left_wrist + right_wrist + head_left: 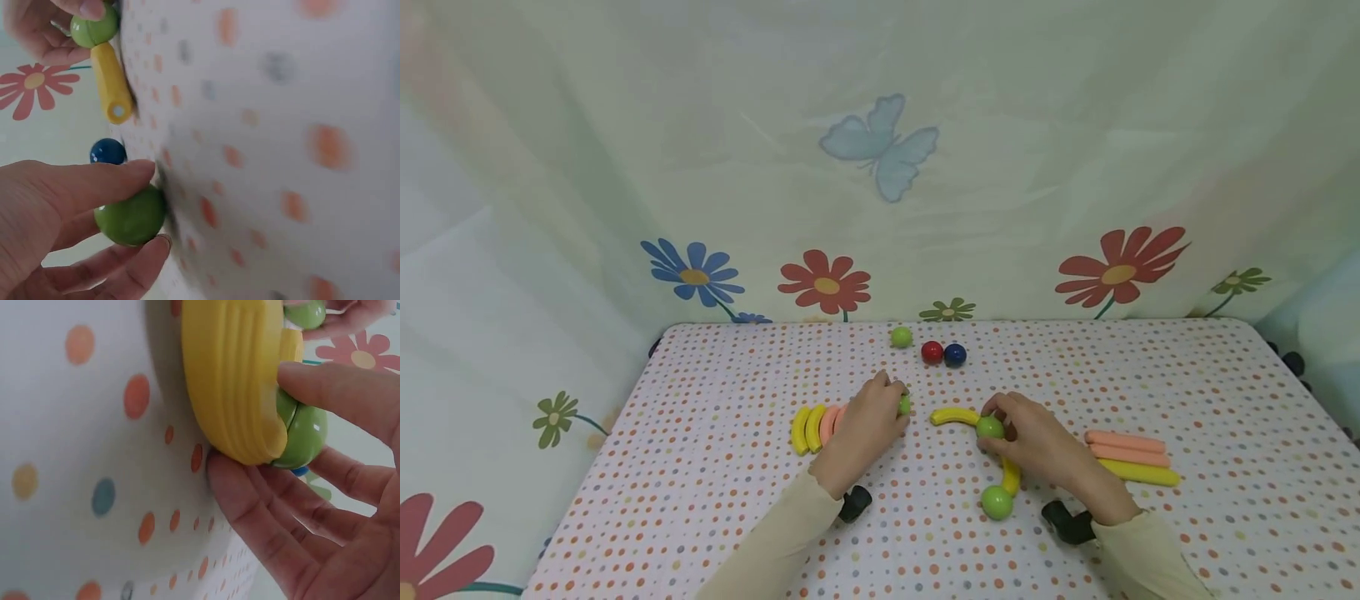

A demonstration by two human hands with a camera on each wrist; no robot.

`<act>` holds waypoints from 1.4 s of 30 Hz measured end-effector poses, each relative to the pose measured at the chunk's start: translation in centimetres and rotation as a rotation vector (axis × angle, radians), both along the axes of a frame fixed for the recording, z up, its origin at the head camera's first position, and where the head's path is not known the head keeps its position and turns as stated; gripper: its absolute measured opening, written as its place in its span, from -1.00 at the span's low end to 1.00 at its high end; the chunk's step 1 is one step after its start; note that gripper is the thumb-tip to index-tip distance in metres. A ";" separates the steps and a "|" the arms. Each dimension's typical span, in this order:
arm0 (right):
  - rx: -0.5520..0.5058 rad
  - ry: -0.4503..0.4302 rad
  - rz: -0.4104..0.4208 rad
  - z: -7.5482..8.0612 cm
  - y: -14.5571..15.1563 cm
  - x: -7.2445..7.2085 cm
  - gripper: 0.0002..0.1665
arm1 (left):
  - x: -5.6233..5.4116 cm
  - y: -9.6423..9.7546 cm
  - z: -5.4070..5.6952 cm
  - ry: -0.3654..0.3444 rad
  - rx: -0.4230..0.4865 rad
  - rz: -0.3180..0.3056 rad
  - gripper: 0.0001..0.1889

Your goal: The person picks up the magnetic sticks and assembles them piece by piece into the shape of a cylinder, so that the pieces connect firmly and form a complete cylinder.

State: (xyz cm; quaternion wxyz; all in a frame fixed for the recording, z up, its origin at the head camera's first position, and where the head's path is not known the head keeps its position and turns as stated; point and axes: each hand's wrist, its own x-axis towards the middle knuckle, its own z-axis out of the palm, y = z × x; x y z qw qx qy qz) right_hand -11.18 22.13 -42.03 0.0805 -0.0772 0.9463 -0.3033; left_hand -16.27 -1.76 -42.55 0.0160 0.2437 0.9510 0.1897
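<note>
My left hand (867,419) pinches a glossy green ball (130,220) between thumb and fingers, low over the tabletop. My right hand (1039,435) grips another green ball (990,427) joined to two curved yellow rods. One curved yellow rod (953,415) points left from that ball. The other curved rod (1012,478) runs down toward me and ends at a further green ball (997,502). Close up in the right wrist view, the ribbed yellow rod (232,375) hides part of the gripped ball (307,436), with the thumb above and fingertips below.
Curved yellow rods (802,430) and pink rods (828,424) lie in a row, partly behind the left hand. At the back sit a green ball (902,337), a red ball (932,352) and a blue ball (955,355). Straight pink rods (1125,442) and a yellow rod (1142,473) lie right.
</note>
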 end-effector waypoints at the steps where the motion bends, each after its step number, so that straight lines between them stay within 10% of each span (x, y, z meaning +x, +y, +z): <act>1: -0.006 0.006 0.001 0.0 -0.1 -0.1 -0.62 | 0.1 -0.3 -0.1 0.003 0.003 -0.001 -0.74; 42: -0.095 0.077 -0.025 -0.7 -2.3 -0.7 -0.62 | 1.3 0.0 -0.1 -0.014 0.079 -0.029 -0.76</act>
